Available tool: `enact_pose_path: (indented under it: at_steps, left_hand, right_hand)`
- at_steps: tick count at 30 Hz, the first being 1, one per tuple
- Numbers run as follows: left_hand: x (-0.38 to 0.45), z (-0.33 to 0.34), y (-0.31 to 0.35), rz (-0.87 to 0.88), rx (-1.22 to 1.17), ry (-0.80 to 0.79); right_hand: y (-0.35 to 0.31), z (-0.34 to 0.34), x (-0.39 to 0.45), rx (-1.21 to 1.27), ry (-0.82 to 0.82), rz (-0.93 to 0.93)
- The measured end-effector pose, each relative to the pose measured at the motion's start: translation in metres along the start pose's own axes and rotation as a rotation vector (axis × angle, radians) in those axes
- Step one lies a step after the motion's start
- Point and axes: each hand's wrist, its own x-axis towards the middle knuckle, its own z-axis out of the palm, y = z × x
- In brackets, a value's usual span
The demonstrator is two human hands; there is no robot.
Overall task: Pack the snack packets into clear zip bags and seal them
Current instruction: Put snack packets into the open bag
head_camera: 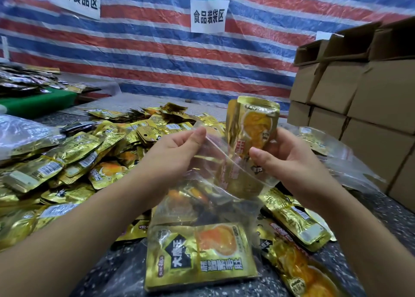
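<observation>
A clear zip bag [208,209] hangs open in front of me with gold snack packets inside; one packet [202,255] lies flat at its bottom. My left hand [177,148] pinches the bag's left mouth edge. My right hand [289,159] grips a gold snack packet [253,126] with an orange picture, held upright with its lower half inside the bag's mouth. A big heap of gold packets [74,159] covers the table to the left and behind.
Stacked cardboard boxes [359,99] rise at the right. Empty clear bags [350,168] lie right of my right hand, another clear bag [24,132] far left. More packets [294,220] lie on the dark speckled table [386,216]. A striped tarp [157,49] hangs behind.
</observation>
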Motion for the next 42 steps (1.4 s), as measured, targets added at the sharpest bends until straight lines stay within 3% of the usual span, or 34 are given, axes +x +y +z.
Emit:
enact_pose_path:
  at_steps: [10, 18, 20, 25, 29, 31, 33, 38, 42]
  left_hand:
    - [-0.003, 0.003, -0.002, 0.081, 0.076, -0.081]
    - [-0.005, 0.008, -0.004, 0.122, 0.264, -0.072]
    - [-0.005, 0.008, -0.003, 0.149, 0.315, -0.031]
    - [0.001, 0.003, -0.003, 0.135, 0.274, 0.073]
    - [-0.001, 0.005, -0.005, 0.078, 0.239, 0.088]
    - [-0.001, 0.005, -0.005, 0.061, 0.223, 0.102]
    - [0.000, 0.003, -0.003, 0.054, 0.135, 0.105]
    - [0.002, 0.000, -0.002, 0.084, -0.021, 0.128]
    - [0.004, -0.005, 0.005, 0.084, -0.192, 0.184]
  right_hand:
    - [-0.022, -0.012, -0.008, -0.274, -0.306, 0.068]
    - [-0.029, 0.001, -0.011, -0.749, -0.468, 0.124]
    - [-0.029, 0.008, -0.011, -0.794, -0.412, 0.051]
    - [-0.021, 0.011, -0.010, -0.610, -0.037, -0.085]
    - [-0.017, 0.024, -0.013, -0.570, -0.222, -0.081]
    - [-0.015, 0.027, -0.013, -0.694, -0.217, -0.174]
    - [-0.013, 0.022, -0.010, -0.777, -0.083, -0.296]
    - [-0.004, 0.011, -0.004, -0.722, 0.217, -0.531]
    - [0.003, 0.012, -0.003, -0.436, 0.404, -0.406]
